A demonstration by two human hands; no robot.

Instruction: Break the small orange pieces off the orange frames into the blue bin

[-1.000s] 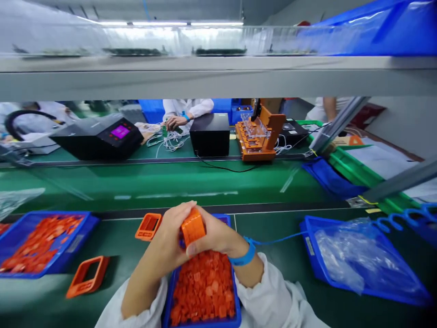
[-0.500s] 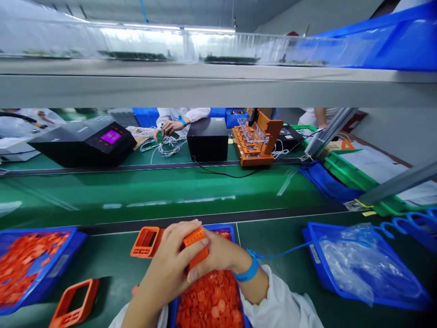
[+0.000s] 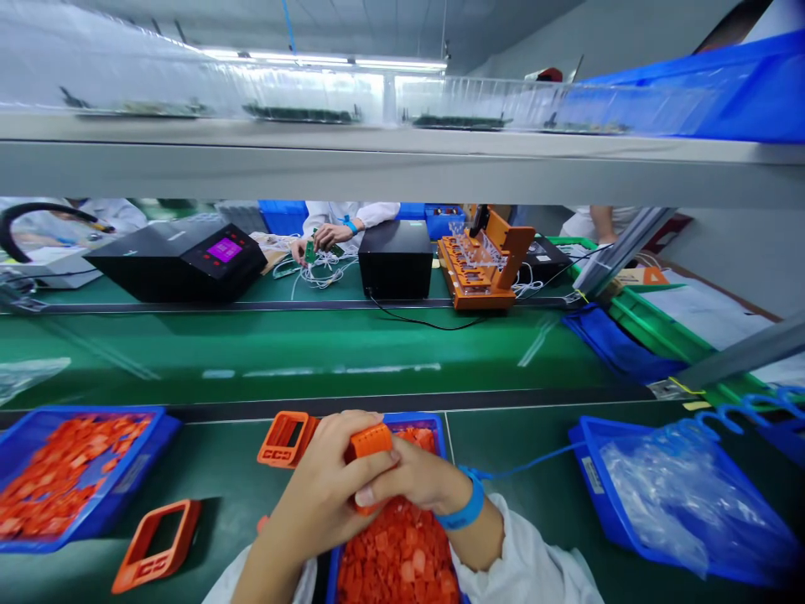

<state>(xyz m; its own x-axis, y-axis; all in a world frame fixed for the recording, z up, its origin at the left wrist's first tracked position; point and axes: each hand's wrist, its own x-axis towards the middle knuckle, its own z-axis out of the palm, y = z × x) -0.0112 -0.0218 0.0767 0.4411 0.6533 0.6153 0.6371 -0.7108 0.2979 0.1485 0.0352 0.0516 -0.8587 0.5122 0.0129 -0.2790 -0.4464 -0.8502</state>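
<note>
An orange plastic housing (image 3: 371,441) is held between both hands, much of it covered by fingers. My left hand (image 3: 336,470) wraps its left side and top, fingers closed. From the right, my right hand (image 3: 418,478) grips it, thumb across the near side; a blue wrist strap (image 3: 464,506) circles that wrist. Right below the hands lies a blue tray (image 3: 441,436) filled with small orange plastic pieces (image 3: 399,558). One orange frame (image 3: 286,439) rests just left of my left hand, and another orange frame (image 3: 157,547) lies nearer on the left.
At left stands a blue bin (image 3: 135,470) of orange pieces; at right, a blue bin (image 3: 591,470) with clear plastic bags. A green conveyor belt (image 3: 377,348) crosses ahead, under a grey shelf (image 3: 390,172). Beyond are black boxes, an orange fixture (image 3: 484,264) and a co-worker's hands (image 3: 327,239).
The whole view has shifted slightly, so things appear farther right. Both hands still grip the orange housing, which has turned a little, with its top edge now more level.
</note>
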